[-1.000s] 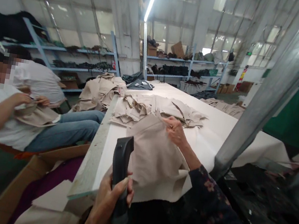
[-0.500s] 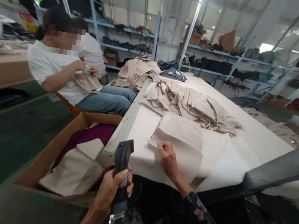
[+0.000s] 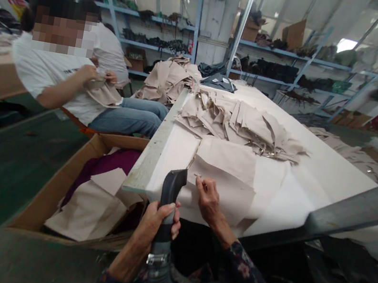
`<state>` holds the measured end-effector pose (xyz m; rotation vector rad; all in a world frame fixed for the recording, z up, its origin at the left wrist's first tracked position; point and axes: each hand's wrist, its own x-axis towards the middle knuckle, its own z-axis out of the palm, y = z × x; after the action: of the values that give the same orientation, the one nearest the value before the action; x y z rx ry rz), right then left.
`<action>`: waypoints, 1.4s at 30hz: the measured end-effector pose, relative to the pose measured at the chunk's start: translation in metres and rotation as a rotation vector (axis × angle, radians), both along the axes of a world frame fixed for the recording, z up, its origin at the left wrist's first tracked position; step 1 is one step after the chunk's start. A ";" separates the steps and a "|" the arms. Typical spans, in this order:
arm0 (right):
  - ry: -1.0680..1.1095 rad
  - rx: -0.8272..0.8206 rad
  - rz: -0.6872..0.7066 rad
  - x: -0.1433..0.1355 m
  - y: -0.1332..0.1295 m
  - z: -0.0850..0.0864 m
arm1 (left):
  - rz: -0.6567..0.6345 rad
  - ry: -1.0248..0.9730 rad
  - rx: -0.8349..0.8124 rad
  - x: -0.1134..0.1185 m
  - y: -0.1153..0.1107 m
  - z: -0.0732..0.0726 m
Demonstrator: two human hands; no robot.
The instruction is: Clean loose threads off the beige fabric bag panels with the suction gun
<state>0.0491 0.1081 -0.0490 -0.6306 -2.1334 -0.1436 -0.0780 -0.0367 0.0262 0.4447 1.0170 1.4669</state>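
My left hand (image 3: 161, 219) is wrapped round a black vacuum hose nozzle (image 3: 173, 187), its angled mouth at the near left edge of a beige fabric piece (image 3: 225, 186). A metal clamp joins the nozzle to a ribbed hose below. Over the same fabric, my right hand (image 3: 208, 200) is closed in a pinch, with a small light tip poking out by the fingertips; what it is I cannot make out. The fabric lies flat on the white table (image 3: 304, 146), with another beige piece (image 3: 227, 160) above it.
A heap of beige pieces (image 3: 242, 124) lies further up the table. Left of the table stands a cardboard box (image 3: 42, 194) with beige and purple cloth. A grey metal bar (image 3: 359, 204) crosses at right. A seated co-worker (image 3: 63, 72) handles beige cloth at left.
My left hand has brought the nozzle up and right, close to the fabric's edge. My right hand has shifted slightly left, off the fabric's upper fold. The view has turned a little.
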 end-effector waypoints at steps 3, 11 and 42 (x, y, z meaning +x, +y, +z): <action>0.003 -0.003 0.013 0.000 0.000 -0.004 | 0.021 0.005 -0.017 -0.004 0.009 0.003; 0.048 -0.018 0.060 0.002 0.000 -0.011 | -0.020 0.016 -0.061 0.006 0.011 0.005; -0.123 -0.256 -0.163 0.043 -0.009 0.036 | 0.276 0.349 -0.082 -0.021 0.005 0.004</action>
<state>0.0924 0.0995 -0.0128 -0.9684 -2.2363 0.0031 -0.0994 -0.0320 0.0305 0.5282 1.4576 1.6172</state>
